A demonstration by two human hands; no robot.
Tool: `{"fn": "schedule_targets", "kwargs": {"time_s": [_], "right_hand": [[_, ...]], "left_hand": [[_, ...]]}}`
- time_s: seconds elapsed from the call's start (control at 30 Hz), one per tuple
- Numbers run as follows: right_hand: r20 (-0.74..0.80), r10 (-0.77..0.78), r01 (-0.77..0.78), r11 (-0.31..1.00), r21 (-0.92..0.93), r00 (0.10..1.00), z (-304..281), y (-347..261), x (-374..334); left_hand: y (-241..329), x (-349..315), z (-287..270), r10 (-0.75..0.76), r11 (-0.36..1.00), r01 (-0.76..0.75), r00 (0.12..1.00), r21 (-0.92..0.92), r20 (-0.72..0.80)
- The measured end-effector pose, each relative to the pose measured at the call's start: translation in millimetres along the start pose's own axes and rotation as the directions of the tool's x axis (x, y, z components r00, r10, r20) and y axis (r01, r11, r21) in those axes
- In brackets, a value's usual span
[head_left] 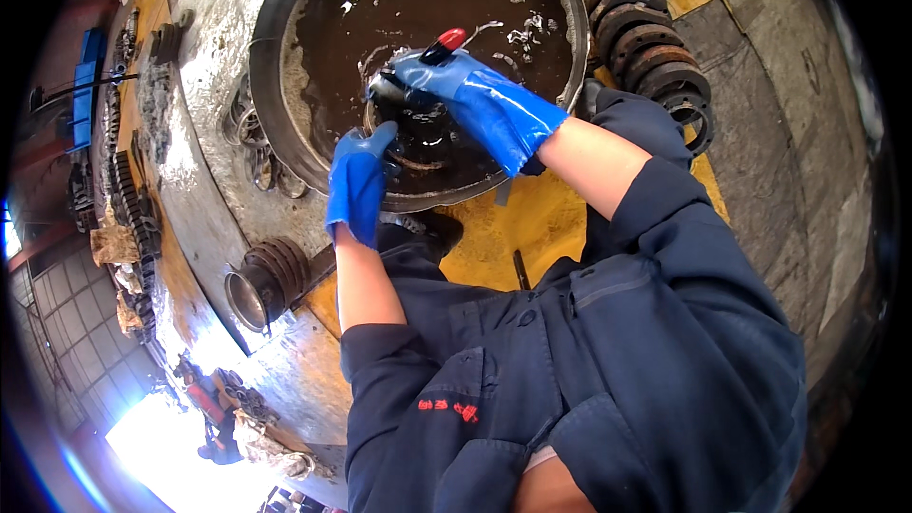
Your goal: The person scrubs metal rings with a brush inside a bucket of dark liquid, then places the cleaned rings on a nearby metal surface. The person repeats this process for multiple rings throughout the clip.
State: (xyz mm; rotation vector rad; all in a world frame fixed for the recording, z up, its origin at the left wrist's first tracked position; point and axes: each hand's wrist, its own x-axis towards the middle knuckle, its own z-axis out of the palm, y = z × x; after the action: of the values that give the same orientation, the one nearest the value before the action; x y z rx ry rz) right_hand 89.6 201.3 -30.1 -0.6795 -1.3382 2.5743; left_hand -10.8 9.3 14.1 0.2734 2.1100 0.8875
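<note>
Both my hands wear blue rubber gloves and work over a large round metal basin [268,85] of dark brown liquid [351,28]. My right hand [432,74] is closed around a tool with a red and black handle [450,40]. The handle's end sticks up past the glove, and the blurred working end is too unclear to name. At the basin's near left side, my left hand [361,147] is closed on the edge of a metal ring [370,116]. That ring lies partly under the liquid, with its near rim [418,164] showing through.
A long row of rusty ring-shaped flanges [641,33] lies right of the basin. Loose thin rings [252,128] sit by its left wall. A short stack of metal rings [271,280] stands near my left forearm. Farther left are a blue bin [90,85] and rows of parts [128,199].
</note>
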Motion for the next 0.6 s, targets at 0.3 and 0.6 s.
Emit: {"fn": "schedule_targets", "kwargs": {"time_s": [0.3, 0.6], "right_hand": [[0.147, 0.182, -0.068, 0.821, -0.567, 0.972, 6.1, -4.1, -10.9], [0.375, 0.159, 0.157, 0.712, -0.684, 0.913, 5.8, -18.6, -62.2]], "left_hand": [[10.3, -15.0, -13.2, -0.168, 0.957, 0.161, 0.986, -0.239, -0.006], [-25.9, 14.5, -8.8, -0.013, 0.974, 0.006, 1.000, 0.226, 0.027]]}}
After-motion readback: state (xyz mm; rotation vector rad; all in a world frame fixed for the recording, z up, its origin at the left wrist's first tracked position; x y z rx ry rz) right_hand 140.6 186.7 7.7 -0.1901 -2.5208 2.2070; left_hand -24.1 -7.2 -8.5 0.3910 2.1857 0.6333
